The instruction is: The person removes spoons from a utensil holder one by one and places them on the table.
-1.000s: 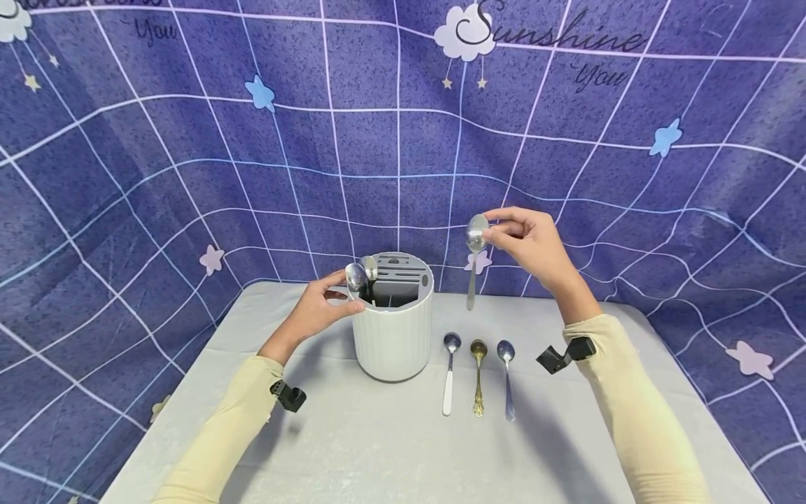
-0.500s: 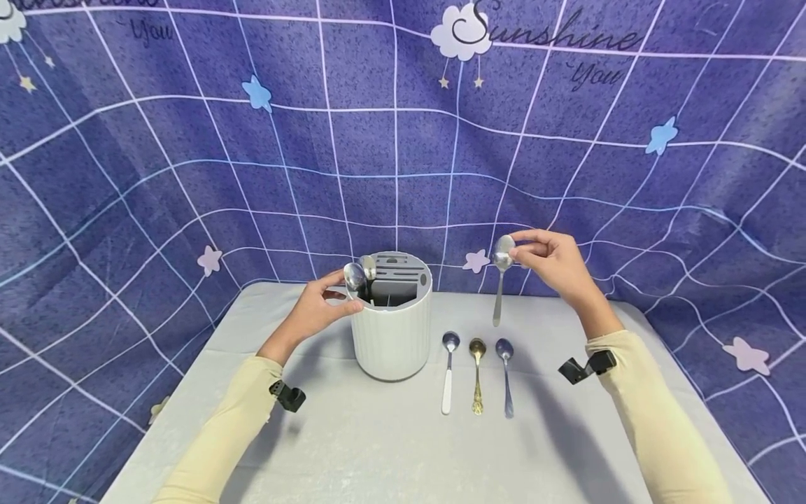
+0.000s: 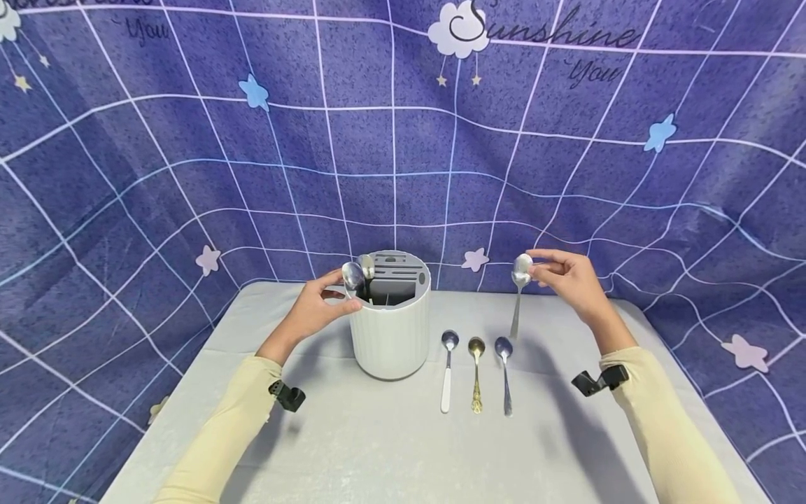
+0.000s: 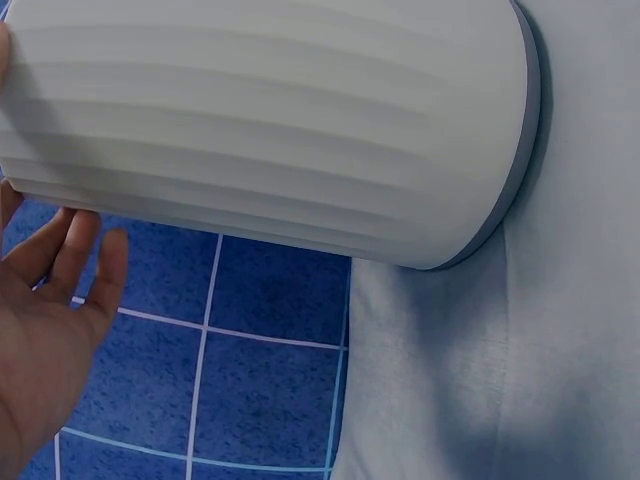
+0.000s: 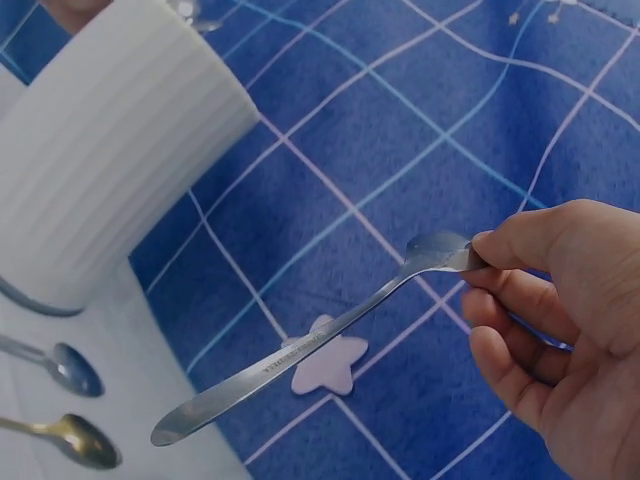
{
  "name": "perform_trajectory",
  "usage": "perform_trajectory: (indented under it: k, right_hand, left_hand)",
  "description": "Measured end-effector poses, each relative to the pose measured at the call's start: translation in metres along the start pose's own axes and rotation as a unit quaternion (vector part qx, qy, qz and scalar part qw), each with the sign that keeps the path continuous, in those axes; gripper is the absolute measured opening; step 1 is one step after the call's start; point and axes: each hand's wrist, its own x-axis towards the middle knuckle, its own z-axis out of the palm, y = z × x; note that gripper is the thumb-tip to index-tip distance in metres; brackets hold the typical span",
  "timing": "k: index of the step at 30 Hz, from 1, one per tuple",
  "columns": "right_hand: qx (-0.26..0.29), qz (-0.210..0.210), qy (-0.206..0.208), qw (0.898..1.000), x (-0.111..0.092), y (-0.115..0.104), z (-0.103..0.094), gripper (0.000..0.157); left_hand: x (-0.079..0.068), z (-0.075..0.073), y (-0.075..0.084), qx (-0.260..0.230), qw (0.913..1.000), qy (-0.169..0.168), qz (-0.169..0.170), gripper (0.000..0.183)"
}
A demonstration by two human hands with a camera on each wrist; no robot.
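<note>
My right hand (image 3: pixel 569 283) pinches a silver spoon (image 5: pixel 330 330) by its bowl between thumb and fingertips. The handle hangs down, its tip overlapping the table behind the row of spoons in the head view. My left hand (image 3: pixel 317 311) grips the white ribbed utensil holder (image 3: pixel 390 343) at its upper left, thumb on the front of the rim and fingers round the side. Two silver spoons (image 3: pixel 353 276) stand bowl-up in the holder's left compartment, their handles mostly hidden inside. On the table lie a white-handled spoon (image 3: pixel 447 371), a gold spoon (image 3: pixel 476 374) and another silver spoon (image 3: pixel 506 374).
The holder's grey top insert (image 3: pixel 397 266) has slots at the back and an opening at the front. A pale cloth covers the table (image 3: pixel 378 441). Behind it hangs a blue grid-patterned cloth (image 3: pixel 352 140).
My right hand has moved right and down with the spoon, from beside the holder to above the right end of the spoon row. My left hand stays on the holder.
</note>
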Motion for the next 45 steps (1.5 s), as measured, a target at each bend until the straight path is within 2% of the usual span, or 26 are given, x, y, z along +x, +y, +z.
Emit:
perform_trajectory:
  k: [9,21,45]
  right_hand:
    - [0.009,0.039,-0.005,0.999,-0.012,0.018,-0.005,0.042]
    - [0.078,0.093,-0.029,0.992,-0.025,0.047,-0.012,0.039]
    - [0.065,0.163,-0.075,0.982,-0.051,0.095,-0.016,0.047]
  left_hand:
    - [-0.001,0.0,-0.002,-0.007,1.0,0.001,0.003,0.064]
    - [0.001,-0.001,-0.002,-0.007,0.9999,0.002,0.007,0.065]
    - [0.0,0.001,-0.001,-0.011,0.9999,0.006,-0.003,0.064]
